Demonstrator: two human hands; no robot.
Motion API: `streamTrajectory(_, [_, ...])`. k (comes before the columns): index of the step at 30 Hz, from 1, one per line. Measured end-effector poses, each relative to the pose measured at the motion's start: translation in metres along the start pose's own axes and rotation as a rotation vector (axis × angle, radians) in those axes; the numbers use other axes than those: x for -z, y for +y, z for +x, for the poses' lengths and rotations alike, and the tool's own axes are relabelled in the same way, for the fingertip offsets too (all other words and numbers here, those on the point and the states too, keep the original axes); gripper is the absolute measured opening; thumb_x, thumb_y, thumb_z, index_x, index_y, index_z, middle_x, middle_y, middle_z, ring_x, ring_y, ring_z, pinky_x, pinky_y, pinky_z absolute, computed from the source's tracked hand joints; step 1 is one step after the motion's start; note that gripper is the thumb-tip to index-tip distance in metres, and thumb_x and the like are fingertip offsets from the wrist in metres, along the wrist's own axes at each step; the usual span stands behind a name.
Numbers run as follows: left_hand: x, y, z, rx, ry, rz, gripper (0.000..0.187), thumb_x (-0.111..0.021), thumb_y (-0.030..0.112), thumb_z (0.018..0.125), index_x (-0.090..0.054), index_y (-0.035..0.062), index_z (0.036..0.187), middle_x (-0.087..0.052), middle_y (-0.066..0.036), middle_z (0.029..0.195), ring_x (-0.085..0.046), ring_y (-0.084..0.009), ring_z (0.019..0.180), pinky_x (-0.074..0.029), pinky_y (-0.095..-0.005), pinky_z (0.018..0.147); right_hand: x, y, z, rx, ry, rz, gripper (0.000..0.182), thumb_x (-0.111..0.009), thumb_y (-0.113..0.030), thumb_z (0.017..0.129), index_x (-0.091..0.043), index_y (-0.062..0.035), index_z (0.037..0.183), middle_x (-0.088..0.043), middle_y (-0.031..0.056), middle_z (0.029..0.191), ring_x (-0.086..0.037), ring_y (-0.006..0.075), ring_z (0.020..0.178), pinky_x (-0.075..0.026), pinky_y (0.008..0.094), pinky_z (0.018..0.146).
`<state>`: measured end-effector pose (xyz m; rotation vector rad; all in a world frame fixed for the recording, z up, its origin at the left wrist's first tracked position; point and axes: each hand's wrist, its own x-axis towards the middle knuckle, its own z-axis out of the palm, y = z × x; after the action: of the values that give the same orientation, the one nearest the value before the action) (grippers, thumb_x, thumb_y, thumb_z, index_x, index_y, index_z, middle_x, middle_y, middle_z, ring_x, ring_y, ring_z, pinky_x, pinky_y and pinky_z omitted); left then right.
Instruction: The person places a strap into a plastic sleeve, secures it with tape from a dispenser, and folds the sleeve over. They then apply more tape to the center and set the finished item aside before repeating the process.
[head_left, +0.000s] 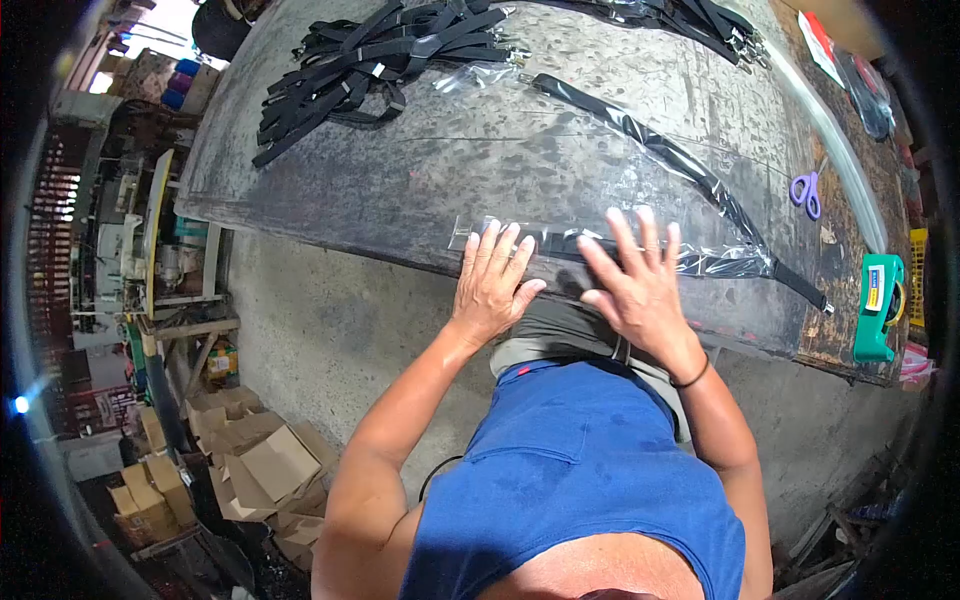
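Note:
Along the table's near edge lies a black suspender strap (725, 263) in clear plastic wrap. From its right end, near a bare end with a metal clip, the wrapped strap (650, 140) turns back up the table. My left hand (492, 278) rests open, fingertips on the clear plastic (466, 232) at the left end. My right hand (642, 285) is open with fingers spread, its fingertips over the wrapped strap. Neither hand grips anything. The part of the strap between and under the hands is partly hidden.
Piles of black suspenders (375, 65) with metal clips lie at the back. Purple scissors (806, 194) and a green tape dispenser (878, 308) are at the right. A long clear plastic strip (835, 140) runs beside them. Cardboard boxes (270, 465) sit on the floor at left.

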<state>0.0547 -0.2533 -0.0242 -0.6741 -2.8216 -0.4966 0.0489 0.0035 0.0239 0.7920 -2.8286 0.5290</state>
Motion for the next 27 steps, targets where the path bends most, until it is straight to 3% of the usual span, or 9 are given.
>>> streamTrajectory(4, [-0.001, 0.0, -0.001, 0.0, -0.011, 0.009, 0.063, -0.067, 0.041, 0.089, -0.053, 0.0063, 0.14, -0.044, -0.019, 0.15, -0.033, -0.0404, 0.143, -0.024, -0.0562, 0.116, -0.022, -0.013, 0.02, 0.106, -0.011, 0.039, 0.068, -0.076, -0.043, 0.079, -0.053, -0.025, 0.141, -0.032, 0.0127, 0.158, -0.021, 0.0409, 0.147, -0.014, 0.0708, 0.112])
streamTrajectory(17, [0.005, 0.008, 0.011, -0.035, -0.027, -0.033, 0.069, -0.068, 0.04, 0.088, -0.049, -0.0009, 0.141, -0.042, -0.022, 0.151, -0.033, -0.0406, 0.144, -0.024, -0.056, 0.116, -0.035, -0.011, 0.017, 0.061, -0.068, 0.028, 0.06, -0.067, -0.047, 0.087, -0.055, -0.0217, 0.14, -0.033, 0.0123, 0.157, -0.022, 0.0407, 0.147, -0.016, 0.0698, 0.113])
streamTrajectory(27, [-0.01, 0.001, 0.007, -0.058, -0.089, 0.017, 0.071, -0.055, 0.047, 0.096, -0.042, -0.0007, 0.146, -0.038, -0.022, 0.154, -0.03, -0.0394, 0.146, -0.022, -0.0546, 0.118, -0.037, -0.009, 0.015, 0.06, -0.052, 0.049, 0.061, -0.067, -0.047, 0.087, -0.054, -0.022, 0.141, -0.035, 0.0123, 0.156, -0.022, 0.0408, 0.147, -0.016, 0.0696, 0.113])
